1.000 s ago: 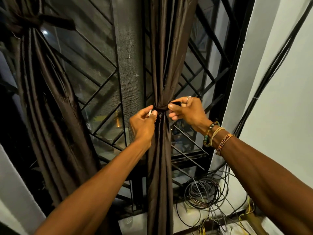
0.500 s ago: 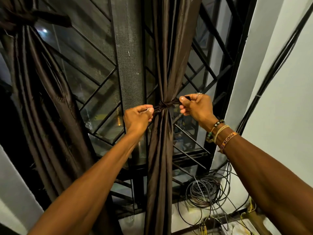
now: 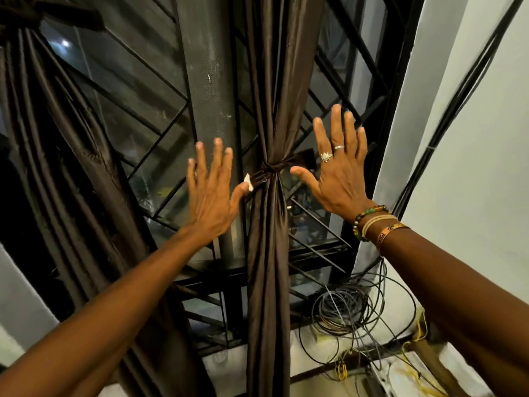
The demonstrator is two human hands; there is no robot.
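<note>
Neither grip holds anything: the left grip (image 3: pixel 210 200) and right grip (image 3: pixel 340 179) hang with fingers spread on either side of the curtain (image 3: pixel 266 267), I judge because its tie (image 3: pixel 271 169) already binds it before the window grille (image 3: pixel 363 50). The white scrap (image 3: pixel 248 181) at the left thumb is hard to identify.

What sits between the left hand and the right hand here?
In the head view, the brown curtain, cinched by its knotted tie, hangs between the left hand and the right hand; neither grips it.
</note>
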